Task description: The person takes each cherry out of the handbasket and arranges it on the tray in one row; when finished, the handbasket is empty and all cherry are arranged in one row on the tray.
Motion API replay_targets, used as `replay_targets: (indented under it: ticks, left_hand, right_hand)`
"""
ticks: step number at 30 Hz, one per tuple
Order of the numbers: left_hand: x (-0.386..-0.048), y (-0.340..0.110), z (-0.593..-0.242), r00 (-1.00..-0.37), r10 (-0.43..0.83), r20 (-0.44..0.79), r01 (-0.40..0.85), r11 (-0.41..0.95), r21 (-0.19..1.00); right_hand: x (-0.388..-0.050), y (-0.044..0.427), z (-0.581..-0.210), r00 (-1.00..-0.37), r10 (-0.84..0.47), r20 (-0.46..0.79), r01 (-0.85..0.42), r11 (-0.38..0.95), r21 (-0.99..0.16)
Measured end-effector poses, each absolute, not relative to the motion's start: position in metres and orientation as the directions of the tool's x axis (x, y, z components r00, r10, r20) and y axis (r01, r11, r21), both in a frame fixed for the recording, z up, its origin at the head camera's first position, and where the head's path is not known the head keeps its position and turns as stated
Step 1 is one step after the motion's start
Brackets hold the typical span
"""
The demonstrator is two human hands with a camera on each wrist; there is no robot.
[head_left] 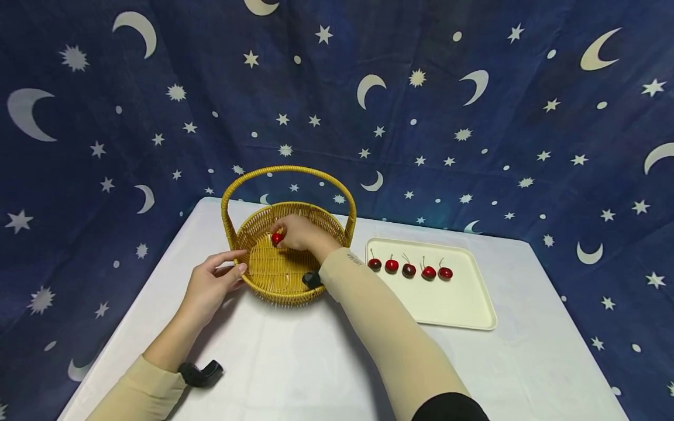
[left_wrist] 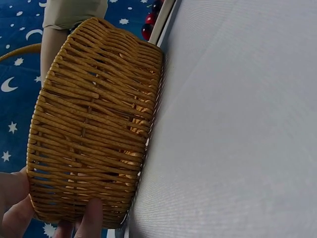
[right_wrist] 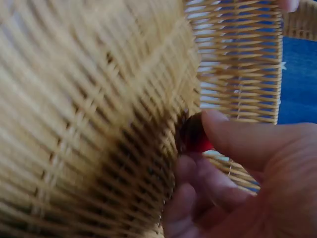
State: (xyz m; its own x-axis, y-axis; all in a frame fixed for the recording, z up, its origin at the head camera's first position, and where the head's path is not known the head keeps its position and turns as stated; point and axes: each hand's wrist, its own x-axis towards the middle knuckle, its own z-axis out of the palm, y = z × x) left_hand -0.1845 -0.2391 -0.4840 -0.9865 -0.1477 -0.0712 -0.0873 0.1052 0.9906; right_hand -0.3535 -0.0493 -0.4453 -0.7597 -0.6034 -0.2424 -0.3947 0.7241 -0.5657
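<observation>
A round yellow wicker basket (head_left: 282,299) with a tall arched handle stands on the table. My left hand (head_left: 213,286) holds its left rim; in the left wrist view fingers (left_wrist: 92,218) lie against the woven outer wall. My right hand (head_left: 300,233) reaches inside the basket and pinches a red cherry (head_left: 277,238) between thumb and fingers. Seen from the right wrist, this cherry (right_wrist: 197,134) is close to the woven bottom, partly covered by the thumb. Whether it touches the weave, I cannot tell.
To the right of the basket, a cream rectangular tray (head_left: 453,304) bears a row of several dark red cherries (head_left: 408,270) with stems. A white cloth (head_left: 284,362) covers the table. Behind hangs a blue curtain (head_left: 337,105) with moons and stars.
</observation>
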Motion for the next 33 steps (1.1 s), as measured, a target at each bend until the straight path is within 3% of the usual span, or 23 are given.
replay_targets:
  ticks: [9, 19, 26, 33]
  left_hand:
    - [-0.188, -0.236, -0.482, -0.987, -0.151, -0.057, -0.075, 0.118, 0.99]
    - [-0.187, -0.237, -0.481, -0.986, -0.158, -0.056, -0.074, 0.108, 0.991]
    - [-0.188, -0.236, -0.481, -0.988, -0.145, -0.049, -0.065, 0.104, 0.992]
    - [-0.183, -0.237, -0.484, -0.988, -0.145, -0.058, -0.076, 0.125, 0.989]
  right_hand:
    - [-0.349, -0.052, -0.436, -0.716, -0.666, -0.209, -0.47, 0.681, -0.561]
    - [-0.324, -0.051, -0.384, -0.663, -0.744, -0.087, -0.564, 0.572, -0.595]
    - [-0.292, -0.014, -0.365, -0.673, -0.74, 0.016, -0.596, 0.529, -0.604]
    - [-0.264, 0.047, -0.377, -0.715, -0.697, 0.063, -0.578, 0.537, -0.615]
